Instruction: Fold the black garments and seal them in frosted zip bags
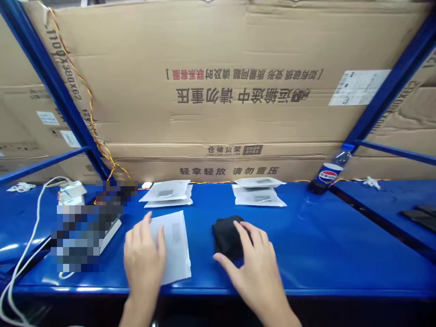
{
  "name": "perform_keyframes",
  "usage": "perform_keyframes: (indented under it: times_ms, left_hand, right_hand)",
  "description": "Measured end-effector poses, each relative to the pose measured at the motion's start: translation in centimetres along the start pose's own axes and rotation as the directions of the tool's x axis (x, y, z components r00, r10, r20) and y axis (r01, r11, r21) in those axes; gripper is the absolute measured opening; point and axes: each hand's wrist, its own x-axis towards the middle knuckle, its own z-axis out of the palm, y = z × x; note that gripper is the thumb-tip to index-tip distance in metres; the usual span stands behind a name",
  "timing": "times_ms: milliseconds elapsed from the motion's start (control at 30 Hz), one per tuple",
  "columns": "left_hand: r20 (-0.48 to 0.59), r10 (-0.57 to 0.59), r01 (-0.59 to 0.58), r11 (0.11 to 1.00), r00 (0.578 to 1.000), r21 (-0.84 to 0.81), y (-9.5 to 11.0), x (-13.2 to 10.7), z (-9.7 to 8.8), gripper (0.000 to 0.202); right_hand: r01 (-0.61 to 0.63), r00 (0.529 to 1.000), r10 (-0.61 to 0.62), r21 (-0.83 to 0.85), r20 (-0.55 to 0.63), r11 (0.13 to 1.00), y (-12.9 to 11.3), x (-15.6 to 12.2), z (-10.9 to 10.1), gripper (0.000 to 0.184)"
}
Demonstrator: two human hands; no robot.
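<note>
Black fabric bundle point(228, 238) sits at the centre of the blue steel worktop point(320, 272), and the right hand point(255, 268) is spread wide over it, fingers across the top, thumb down at the near edge: a loose cupping, no firm grip that I can see. Over to the left hand point(145, 268), open and nearly flat, its fingertips pressing on the edge of a white plastic bag point(175, 245) with small printing on it. Bag and bundle lie just apart, side by side.

Around them now: at 12 o'clock, two stacks of white packets point(166, 193) point(259, 193) sit along the back of the worktop. At 2 o'clock, a Pepsi bottle point(329, 172) lies tilted against the blue shelf upright point(391, 86). At 9 o'clock, right beside the left hand, a pixelated object point(81, 236) blocks the view, too blurred to name, with a white cable point(25, 254) looping past it. Behind everything, cardboard boxes point(204, 91) wall off the shelf.
</note>
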Motion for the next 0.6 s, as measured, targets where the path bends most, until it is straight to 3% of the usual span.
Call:
perform_keyframes:
  times_ms: [67, 133, 233, 333, 367, 433, 467, 533, 600]
  left_hand:
    - [0.059, 0.117, -0.100, 0.967, 0.991, -0.233, 3.5, -1.0, 0.6, 0.029]
    - [0.069, 0.179, -0.138, 0.909, 0.981, -0.394, 6.7, -2.1, 1.5, 0.026]
    - [0.102, 0.223, -0.150, 0.868, 0.969, -0.474, 9.5, -3.5, 3.0, 0.028]
    - [0.203, 0.280, -0.162, 0.874, 0.938, -0.458, 10.1, -4.2, 4.1, 0.035]
    - [0.240, 0.301, -0.173, 0.881, 0.923, -0.440, 10.0, -4.3, 4.4, 0.034]
    - [0.314, 0.326, -0.185, 0.896, 0.892, -0.404, 9.6, -4.5, 4.8, 0.030]
    - [0.343, 0.329, -0.185, 0.902, 0.880, -0.390, 9.4, -4.5, 5.0, 0.030]
    - [0.387, 0.319, -0.168, 0.912, 0.865, -0.375, 8.9, -4.6, 5.1, 0.033]
    - [0.408, 0.312, -0.155, 0.915, 0.858, -0.373, 8.5, -4.5, 5.0, 0.035]
  right_hand:
    - [0.006, 0.996, -0.015, 0.108, 0.085, 0.994, -0.9, 0.5, 0.5, 0.039]
    - [-0.047, 0.988, 0.007, 0.263, 0.153, 0.964, -1.0, 1.1, 0.7, 0.022]
    - [-0.317, 0.945, 0.218, 0.514, 0.244, 0.797, 0.4, 2.1, 0.1, 0.030]
    - [-0.575, 0.808, 0.485, 0.628, 0.335, 0.525, 3.5, 2.8, -1.2, 0.050]
    - [-0.616, 0.766, 0.551, 0.622, 0.330, 0.484, 4.9, 2.9, -1.7, 0.055]
    - [-0.658, 0.728, 0.642, 0.508, 0.242, 0.556, 7.8, 2.8, -2.5, 0.058]
    - [-0.649, 0.748, 0.640, 0.397, 0.176, 0.649, 9.0, 2.6, -2.8, 0.055]
    - [-0.544, 0.837, 0.545, 0.180, 0.051, 0.820, 10.5, 2.2, -3.1, 0.052]
    - [-0.397, 0.914, 0.403, 0.105, -0.046, 0.912, 10.0, 1.6, -2.9, 0.054]
